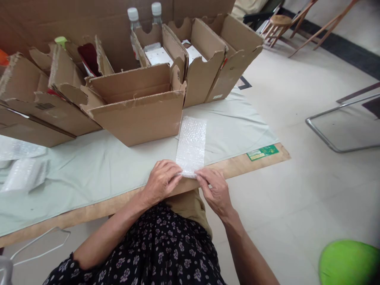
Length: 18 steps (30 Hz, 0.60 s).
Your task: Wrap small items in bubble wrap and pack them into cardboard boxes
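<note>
A narrow strip of bubble wrap lies on the pale cloth near the table's front edge, in front of the cardboard boxes. Its near end looks folded or rolled over. My left hand pinches the left corner of that end between thumb and fingers. At the right corner, my right hand grips the same end in a pinch. Whether anything lies inside the fold cannot be made out.
An open cardboard box stands just beyond the wrap, with several more boxes behind. Two capped bottles rise at the back. More bubble wrap lies at the left. A green label sits on the wooden edge; a green stool stands lower right.
</note>
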Each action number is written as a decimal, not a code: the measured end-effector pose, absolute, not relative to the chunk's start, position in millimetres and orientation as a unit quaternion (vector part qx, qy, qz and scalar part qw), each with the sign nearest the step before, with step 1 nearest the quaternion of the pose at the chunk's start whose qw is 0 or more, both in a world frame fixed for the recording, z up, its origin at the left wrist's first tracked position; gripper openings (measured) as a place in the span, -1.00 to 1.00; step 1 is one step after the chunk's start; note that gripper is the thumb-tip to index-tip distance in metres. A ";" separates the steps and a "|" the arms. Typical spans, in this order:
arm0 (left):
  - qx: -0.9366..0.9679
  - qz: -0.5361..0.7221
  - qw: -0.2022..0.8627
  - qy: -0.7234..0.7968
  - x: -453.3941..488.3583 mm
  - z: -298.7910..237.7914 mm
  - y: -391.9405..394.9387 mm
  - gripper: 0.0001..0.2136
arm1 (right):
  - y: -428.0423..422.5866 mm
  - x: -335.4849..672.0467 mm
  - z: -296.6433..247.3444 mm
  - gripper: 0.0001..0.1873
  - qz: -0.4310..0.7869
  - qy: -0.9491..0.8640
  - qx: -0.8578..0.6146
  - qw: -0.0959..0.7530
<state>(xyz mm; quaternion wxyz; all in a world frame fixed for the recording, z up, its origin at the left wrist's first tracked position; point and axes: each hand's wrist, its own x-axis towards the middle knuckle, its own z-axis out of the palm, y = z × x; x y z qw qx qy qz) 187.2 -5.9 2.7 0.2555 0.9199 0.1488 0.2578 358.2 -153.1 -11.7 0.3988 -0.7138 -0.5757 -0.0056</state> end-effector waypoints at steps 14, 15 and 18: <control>0.904 0.257 0.240 0.242 210.9 -1.0 1.9 -0.74 | -144.7 368.7 -17.5 -0.75 -0.087 -0.615 -0.713 0.325; 0.912 0.264 0.227 0.217 207.0 1.6 -0.3 -0.72 | -143.6 371.0 -16.3 -0.77 -0.072 -0.617 -0.710 0.332; 0.929 0.252 0.227 0.149 197.4 7.9 -4.3 -0.78 | -145.0 377.7 -10.5 -0.81 -0.013 -0.622 -0.699 0.353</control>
